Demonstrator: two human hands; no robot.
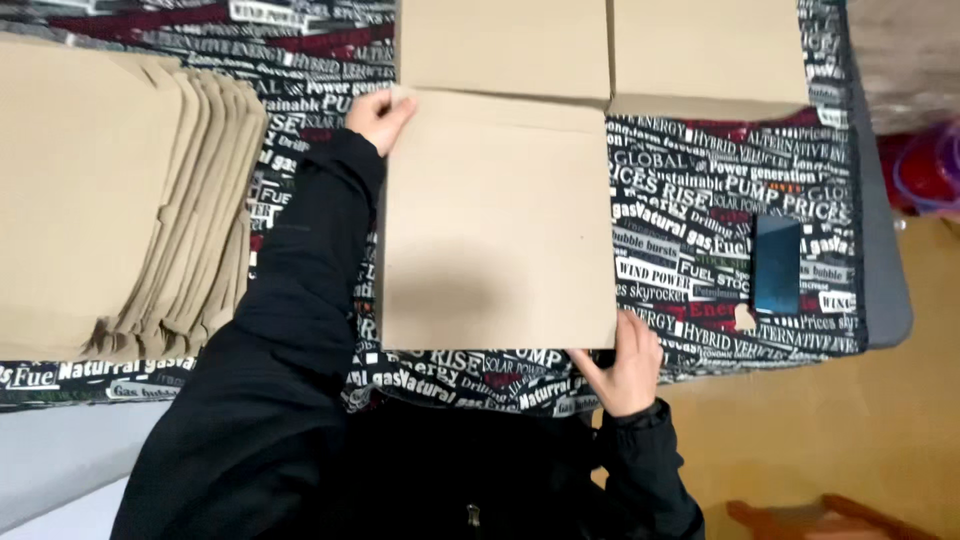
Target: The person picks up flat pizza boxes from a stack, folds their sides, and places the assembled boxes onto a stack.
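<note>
A flat square panel of brown cardboard (497,220) lies on a table covered by a black cloth with printed lettering (700,200). My left hand (378,115) pinches the panel's far left corner. My right hand (625,365) grips its near right corner at the table's front edge. Both arms are in black sleeves. Behind the panel lie more flat cardboard pieces (600,50), touching its far edge.
A fanned stack of flat cardboard blanks (110,200) covers the left of the table. A dark phone (777,265) lies at the right, with a small cardboard scrap (745,318) beside it. Wooden floor and a red object (925,170) are at the right.
</note>
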